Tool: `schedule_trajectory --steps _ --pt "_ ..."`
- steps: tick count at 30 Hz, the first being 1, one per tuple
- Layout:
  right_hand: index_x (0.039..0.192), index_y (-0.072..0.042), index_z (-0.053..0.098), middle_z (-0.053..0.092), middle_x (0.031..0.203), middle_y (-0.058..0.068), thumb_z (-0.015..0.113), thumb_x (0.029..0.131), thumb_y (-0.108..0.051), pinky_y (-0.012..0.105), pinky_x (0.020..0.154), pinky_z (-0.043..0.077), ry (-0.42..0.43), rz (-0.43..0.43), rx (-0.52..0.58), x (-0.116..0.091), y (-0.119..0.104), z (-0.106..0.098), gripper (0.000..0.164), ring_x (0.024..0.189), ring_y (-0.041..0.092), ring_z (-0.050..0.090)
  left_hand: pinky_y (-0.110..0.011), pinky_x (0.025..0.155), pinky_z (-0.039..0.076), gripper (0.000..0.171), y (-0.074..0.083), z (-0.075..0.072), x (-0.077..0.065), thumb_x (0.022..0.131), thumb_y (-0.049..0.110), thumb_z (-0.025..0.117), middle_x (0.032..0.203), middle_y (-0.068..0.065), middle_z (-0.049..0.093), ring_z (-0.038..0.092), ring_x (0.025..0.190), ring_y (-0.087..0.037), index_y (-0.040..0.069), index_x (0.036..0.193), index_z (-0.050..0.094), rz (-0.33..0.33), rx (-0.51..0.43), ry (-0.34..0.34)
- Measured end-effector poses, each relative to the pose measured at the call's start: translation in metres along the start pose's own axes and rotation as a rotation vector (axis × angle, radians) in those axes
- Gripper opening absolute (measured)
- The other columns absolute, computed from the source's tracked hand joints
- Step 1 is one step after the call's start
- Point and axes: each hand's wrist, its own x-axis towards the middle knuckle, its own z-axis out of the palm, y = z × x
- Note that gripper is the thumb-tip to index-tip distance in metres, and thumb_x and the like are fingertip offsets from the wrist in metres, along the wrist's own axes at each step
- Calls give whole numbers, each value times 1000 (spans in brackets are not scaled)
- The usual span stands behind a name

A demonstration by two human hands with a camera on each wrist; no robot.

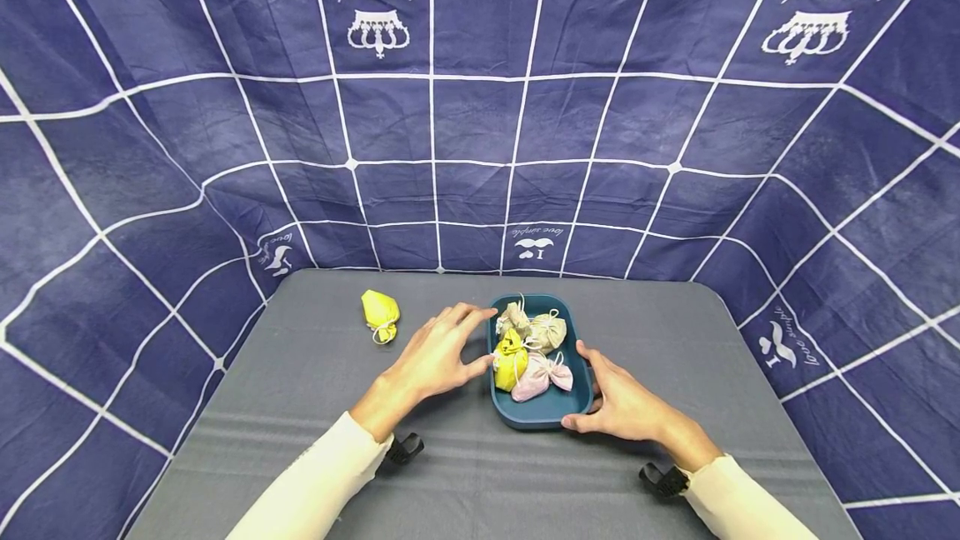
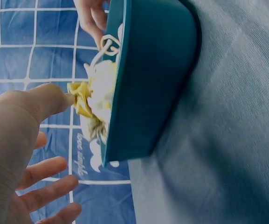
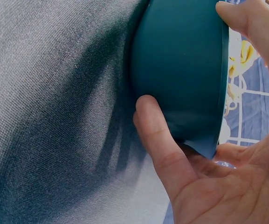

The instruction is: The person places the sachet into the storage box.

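A dark teal bin (image 1: 531, 422) stands on the grey table with small drawstring pouches in it: a yellow pouch (image 1: 510, 367), a pink pouch (image 1: 532, 380), a beige pouch (image 1: 549, 332) and a patterned pouch (image 1: 513, 320). My right hand (image 1: 626, 400) grips the bin's right side, its thumb at the near rim and fingers along the wall (image 3: 185, 70). At the left rim is my left hand (image 1: 442, 354), fingers spread and holding nothing. In the left wrist view its thumb (image 2: 50, 100) is close to the yellow pouch's gathered top (image 2: 80, 99); whether they touch is unclear.
Another yellow pouch (image 1: 381, 315) lies on the grey table cover (image 1: 660, 340), left of the bin. Blue cloth with white grid lines (image 1: 480, 123) hangs behind the table and along both sides.
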Motion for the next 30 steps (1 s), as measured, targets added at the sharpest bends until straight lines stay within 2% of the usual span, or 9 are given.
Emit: schedule_trajectory --steps 9,16,21,30 --pt "179 8 23 47 170 40 103 87 -46 22 85 66 1 21 -28 1 2 0 134 91 -1 75 -59 101 63 73 -22 -4 -10 97 43 93 155 -8 72 75 134 -38 21 162 67 -50 2 32" --pt "180 8 21 44 173 40 103 87 -44 22 86 66 -7 17 -8 1 2 0 134 95 2 77 -61 103 63 73 -38 -5 -17 95 42 95 155 -8 72 75 134 -38 19 160 69 -89 29 64" --pt "179 10 21 48 169 40 103 87 -43 22 85 67 -7 0 -2 1 2 1 134 96 3 77 -61 103 63 72 -49 -7 -22 95 40 95 155 -9 72 75 134 -38 19 159 70 -116 42 75" --pt "179 9 22 43 174 41 104 87 -40 22 85 67 -8 -8 29 0 1 1 133 98 3 76 -61 106 60 70 -66 -12 -29 96 38 93 154 -14 72 72 143 -39 16 159 70 -161 41 87"
